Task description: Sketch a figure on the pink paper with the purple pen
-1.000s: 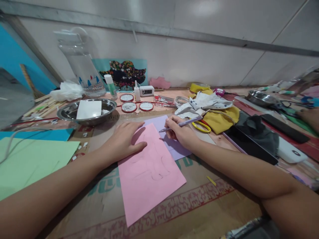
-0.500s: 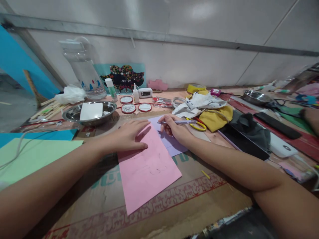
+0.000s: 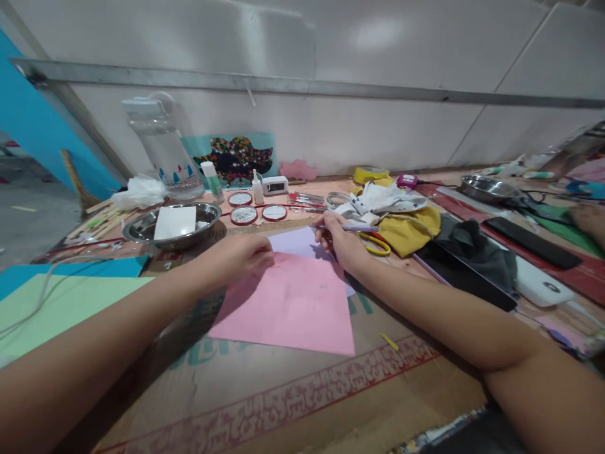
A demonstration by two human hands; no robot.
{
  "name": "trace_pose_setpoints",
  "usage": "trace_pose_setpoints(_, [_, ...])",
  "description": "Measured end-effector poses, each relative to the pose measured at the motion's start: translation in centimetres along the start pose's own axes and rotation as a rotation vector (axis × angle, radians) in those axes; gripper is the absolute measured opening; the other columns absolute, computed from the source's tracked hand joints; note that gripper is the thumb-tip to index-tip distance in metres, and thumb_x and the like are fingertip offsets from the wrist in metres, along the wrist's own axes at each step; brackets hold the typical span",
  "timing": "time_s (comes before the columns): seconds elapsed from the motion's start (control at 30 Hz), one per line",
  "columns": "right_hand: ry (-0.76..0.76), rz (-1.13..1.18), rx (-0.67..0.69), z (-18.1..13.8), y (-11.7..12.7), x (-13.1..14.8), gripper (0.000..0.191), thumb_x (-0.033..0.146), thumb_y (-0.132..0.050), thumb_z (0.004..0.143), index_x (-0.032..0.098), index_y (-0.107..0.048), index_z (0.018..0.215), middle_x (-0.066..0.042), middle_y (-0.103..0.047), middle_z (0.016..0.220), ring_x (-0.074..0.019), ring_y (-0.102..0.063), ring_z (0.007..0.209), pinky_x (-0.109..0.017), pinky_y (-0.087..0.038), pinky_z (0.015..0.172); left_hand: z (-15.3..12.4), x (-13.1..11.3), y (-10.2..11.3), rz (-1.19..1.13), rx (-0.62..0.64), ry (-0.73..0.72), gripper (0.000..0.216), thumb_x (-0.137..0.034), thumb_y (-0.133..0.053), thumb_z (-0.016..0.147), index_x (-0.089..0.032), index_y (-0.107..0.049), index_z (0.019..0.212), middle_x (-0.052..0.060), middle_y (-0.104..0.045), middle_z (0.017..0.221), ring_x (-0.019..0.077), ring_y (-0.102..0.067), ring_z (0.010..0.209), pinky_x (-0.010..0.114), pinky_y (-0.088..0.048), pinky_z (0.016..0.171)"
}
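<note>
A pink sheet of paper (image 3: 293, 309) lies on the cardboard (image 3: 265, 378) in front of me, with faint marks near its middle. Its upper left edge is pinched by the curled fingers of my left hand (image 3: 248, 257). Beneath it, a lilac sheet (image 3: 295, 242) shows along the top and at the right. My right hand (image 3: 339, 239) rests at the sheets' upper right and grips a slim pen (image 3: 357, 227), its tip pointing left. Just right of that hand are yellow-handled scissors (image 3: 378, 244), whose blades I cannot see.
A steel bowl (image 3: 208, 221) with a white card stands at the left, near a water bottle (image 3: 165, 154). Red-rimmed lids (image 3: 244, 215) of white bits, cloths (image 3: 409, 230) and phones lie farther back and right. Another person's hand (image 3: 588, 221) is at the far right.
My left hand has gone from spread flat to curled on the pink sheet's edge. The sheet has turned and its near edge sits farther away. My right hand still has the pen.
</note>
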State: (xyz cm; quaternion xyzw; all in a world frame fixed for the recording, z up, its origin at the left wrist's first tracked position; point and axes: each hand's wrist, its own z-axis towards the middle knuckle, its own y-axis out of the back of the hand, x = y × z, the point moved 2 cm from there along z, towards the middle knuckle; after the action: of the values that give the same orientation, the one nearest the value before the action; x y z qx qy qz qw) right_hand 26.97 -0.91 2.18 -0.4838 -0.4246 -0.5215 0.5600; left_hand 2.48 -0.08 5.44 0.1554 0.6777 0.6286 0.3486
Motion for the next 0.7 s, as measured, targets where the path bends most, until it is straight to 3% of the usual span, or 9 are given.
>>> trace_pose_setpoints(0.13, [0.010, 0.001, -0.008, 0.8, 0.6, -0.1, 0.060, 0.080, -0.072, 0.078, 0.021, -0.066, 0.088, 0.003, -0.063, 0.065, -0.0088, -0.050, 0.050, -0.022, -0.040, 0.045, -2.2, 1.3, 0.3, -0.127, -0.118, 0.049, 0.039, -0.053, -0.045, 0.097, -0.022, -0.068, 0.092, 0.006, -0.076, 0.088, 0.0225, -0.066, 0.076, 0.032, -0.044, 0.067])
trace_pose_setpoints(0.3, [0.149, -0.071, -0.032, 1.2, 1.6, -0.2, 0.054, 0.075, -0.071, 0.082, 0.023, -0.070, 0.092, -0.002, -0.071, 0.083, -0.0148, -0.067, 0.079, -0.027, -0.054, 0.074, -3.6, 1.6, 0.0, -0.212, -0.238, 0.134, 0.040, -0.055, -0.045, 0.096, -0.022, -0.065, 0.088, 0.004, -0.072, 0.080, 0.0221, -0.062, 0.070, 0.032, -0.042, 0.065])
trace_pose_setpoints(0.4, [0.135, -0.113, -0.050, 0.9, 1.8, -0.2, 0.054, 0.077, -0.064, 0.086, 0.024, -0.069, 0.095, -0.001, -0.070, 0.088, -0.0167, -0.067, 0.082, -0.028, -0.054, 0.070, -3.8, 1.3, 0.0, -0.251, -0.287, 0.161, 0.038, -0.055, -0.046, 0.095, -0.022, -0.066, 0.090, 0.003, -0.072, 0.080, 0.0215, -0.062, 0.069, 0.032, -0.042, 0.066])
trace_pose_setpoints(0.5, [0.174, -0.192, -0.065, 0.4, 1.6, 0.2, 0.052, 0.075, -0.060, 0.090, 0.024, -0.069, 0.096, -0.002, -0.069, 0.090, -0.0189, -0.066, 0.084, -0.029, -0.053, 0.068, -3.7, 1.1, -0.1, -0.280, -0.298, 0.156, 0.038, -0.054, -0.047, 0.094, -0.022, -0.066, 0.090, 0.004, -0.073, 0.081, 0.0216, -0.062, 0.070, 0.032, -0.043, 0.066])
trace_pose_setpoints(0.7, [0.225, -0.319, -0.034, 0.1, 1.2, 1.2, 0.026, 0.042, -0.079, 0.083, 0.022, -0.068, 0.094, 0.000, -0.067, 0.089, -0.0160, -0.060, 0.080, -0.030, -0.049, 0.074, -3.4, 1.0, -1.0, -0.351, -0.215, 0.163, 0.040, -0.054, -0.047, 0.093, -0.021, -0.070, 0.090, 0.005, -0.076, 0.086, 0.0232, -0.068, 0.078, 0.032, -0.047, 0.070])
